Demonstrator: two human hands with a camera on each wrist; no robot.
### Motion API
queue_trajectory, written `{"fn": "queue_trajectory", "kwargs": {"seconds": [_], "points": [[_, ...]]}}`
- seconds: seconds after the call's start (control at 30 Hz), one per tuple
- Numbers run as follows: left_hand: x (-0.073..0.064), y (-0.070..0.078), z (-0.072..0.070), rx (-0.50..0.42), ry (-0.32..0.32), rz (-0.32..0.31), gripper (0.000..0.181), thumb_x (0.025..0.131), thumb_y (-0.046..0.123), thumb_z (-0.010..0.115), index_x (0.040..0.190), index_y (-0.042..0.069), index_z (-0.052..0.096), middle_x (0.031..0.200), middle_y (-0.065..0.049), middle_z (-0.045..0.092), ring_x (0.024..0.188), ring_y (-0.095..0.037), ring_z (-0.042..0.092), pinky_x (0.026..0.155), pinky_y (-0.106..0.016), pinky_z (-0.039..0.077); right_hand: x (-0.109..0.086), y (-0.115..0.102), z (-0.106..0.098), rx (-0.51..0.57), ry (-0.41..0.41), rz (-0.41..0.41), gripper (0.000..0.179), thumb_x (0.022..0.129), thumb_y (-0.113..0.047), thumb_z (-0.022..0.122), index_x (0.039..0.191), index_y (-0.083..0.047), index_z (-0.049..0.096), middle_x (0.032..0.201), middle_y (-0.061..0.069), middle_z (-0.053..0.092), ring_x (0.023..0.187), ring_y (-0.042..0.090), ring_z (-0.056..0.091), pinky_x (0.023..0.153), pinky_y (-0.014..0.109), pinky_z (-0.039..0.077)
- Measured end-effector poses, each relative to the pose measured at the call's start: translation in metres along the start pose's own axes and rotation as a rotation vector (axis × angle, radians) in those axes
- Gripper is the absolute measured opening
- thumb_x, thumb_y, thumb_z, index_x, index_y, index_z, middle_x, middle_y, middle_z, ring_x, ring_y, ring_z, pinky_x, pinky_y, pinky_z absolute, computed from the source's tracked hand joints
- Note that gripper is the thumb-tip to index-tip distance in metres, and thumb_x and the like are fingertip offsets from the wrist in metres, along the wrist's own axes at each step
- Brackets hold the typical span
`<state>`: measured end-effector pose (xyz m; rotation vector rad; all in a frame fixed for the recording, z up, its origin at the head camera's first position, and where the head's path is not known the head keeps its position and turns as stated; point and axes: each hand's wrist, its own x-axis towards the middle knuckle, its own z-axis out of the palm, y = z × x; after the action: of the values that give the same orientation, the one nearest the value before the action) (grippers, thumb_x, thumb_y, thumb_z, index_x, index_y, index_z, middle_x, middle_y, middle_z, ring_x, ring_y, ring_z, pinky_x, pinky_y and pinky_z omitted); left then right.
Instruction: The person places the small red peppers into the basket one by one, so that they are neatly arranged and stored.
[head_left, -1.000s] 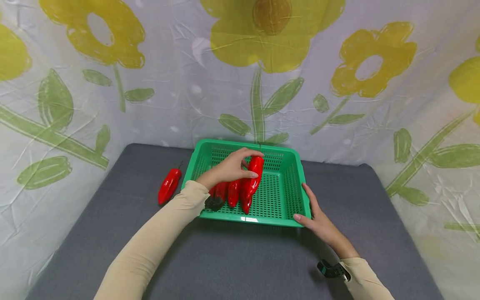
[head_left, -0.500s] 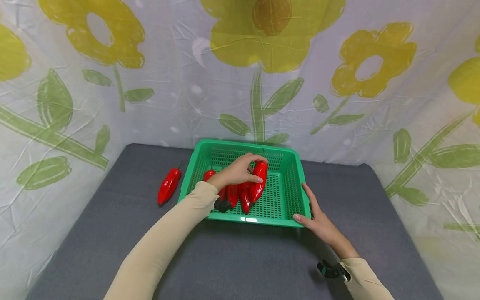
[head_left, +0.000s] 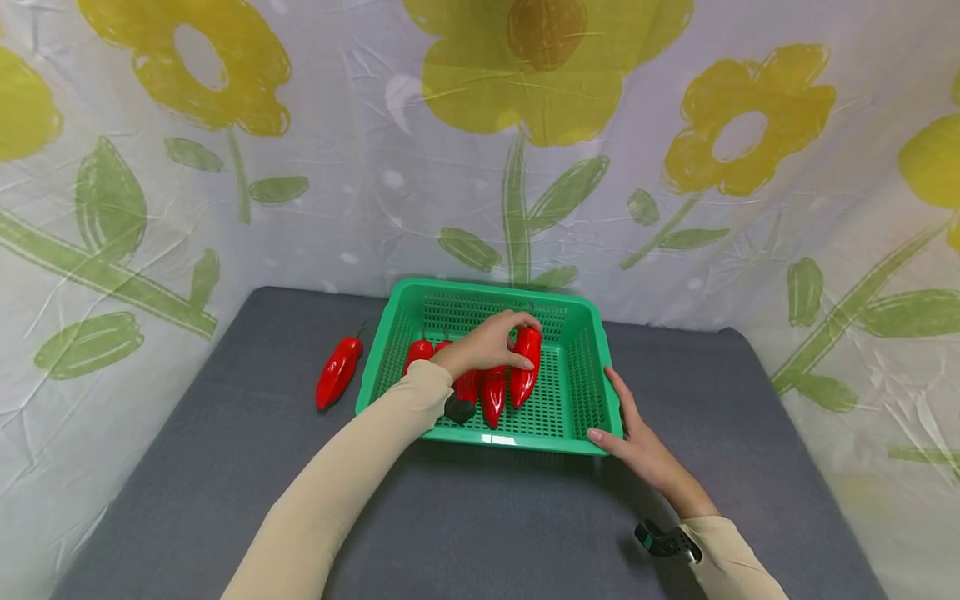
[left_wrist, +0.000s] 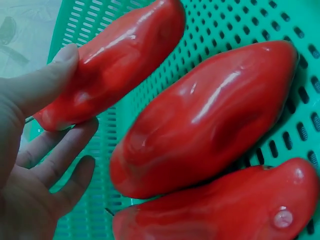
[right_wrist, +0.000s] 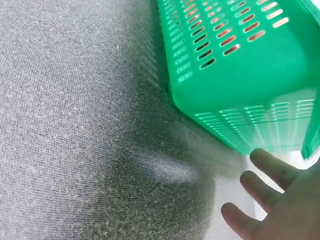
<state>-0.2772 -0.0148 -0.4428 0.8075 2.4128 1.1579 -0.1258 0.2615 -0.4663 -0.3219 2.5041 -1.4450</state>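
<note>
My left hand (head_left: 487, 343) pinches a glossy red chili pepper (head_left: 527, 375) near its stem end, above the floor of a green plastic basket (head_left: 517, 442). In the left wrist view, the thumb lies on one side of this pepper (left_wrist: 125, 60) and fingers on the other. Just left of it in the basket lie several more red peppers (head_left: 492, 398), partly hidden by the hand and sleeve. My right hand (head_left: 637, 442) holds the basket's near right corner, thumb over the front rim. Three of its fingers (right_wrist: 265, 192) stretch out beside the outer wall in the right wrist view.
Another red pepper (head_left: 339, 372) lies on the dark grey table (head_left: 480, 525), left of the basket. Behind and at both sides hangs a pale cloth (head_left: 337, 208) with painted yellow flowers. Each wrist wears something black, such as the strap (head_left: 666, 540) on the right.
My left hand has carried the pinched pepper a little to the right and lower, apart from its neighbour. The right hand and basket stay where they were.
</note>
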Motion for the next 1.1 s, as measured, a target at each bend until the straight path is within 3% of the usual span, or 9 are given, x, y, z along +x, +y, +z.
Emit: {"fn": "queue_trajectory", "kwargs": {"seconds": [0.33,0.5,0.77,1.1], "points": [[0.006,0.003,0.005,0.060,-0.037,0.029,0.059,0.084,0.024,0.080,0.136,0.019,0.051,0.136,-0.006,0.050,0.092,-0.018,0.066,0.087,-0.032,0.055,0.000,-0.001,0.000,-0.017,0.006,-0.014,0.094,0.096,-0.028,0.061,0.157,-0.041,-0.008,0.166,0.020,-0.007,0.146,0.052,0.022,0.100,0.064,0.041],[0.009,0.001,0.008,0.106,-0.045,0.026,0.059,0.084,0.026,0.080,0.135,0.020,0.052,0.135,-0.005,0.051,0.091,-0.018,0.066,0.089,-0.031,0.055,0.001,-0.001,0.000,-0.018,0.005,-0.015,0.093,0.096,-0.027,0.061,0.156,-0.042,-0.008,0.166,0.020,-0.005,0.145,0.051,0.024,0.100,0.062,0.042],[0.010,-0.002,0.009,0.184,-0.052,0.017,0.060,0.083,0.030,0.080,0.135,0.018,0.053,0.135,-0.005,0.054,0.118,-0.020,0.052,0.095,-0.036,0.052,0.001,-0.001,0.000,-0.013,-0.003,-0.002,0.092,0.096,-0.028,0.061,0.156,-0.043,-0.008,0.165,0.021,-0.004,0.142,0.051,0.031,0.097,0.056,0.046],[0.012,-0.004,0.011,0.220,-0.062,-0.005,0.061,0.082,0.031,0.081,0.135,0.020,0.053,0.134,-0.005,0.054,0.118,-0.021,0.054,0.096,-0.036,0.052,0.001,-0.001,0.000,-0.004,-0.010,0.000,0.092,0.097,-0.027,0.060,0.156,-0.043,-0.009,0.166,0.019,-0.007,0.147,0.050,0.022,0.101,0.063,0.041]]}}
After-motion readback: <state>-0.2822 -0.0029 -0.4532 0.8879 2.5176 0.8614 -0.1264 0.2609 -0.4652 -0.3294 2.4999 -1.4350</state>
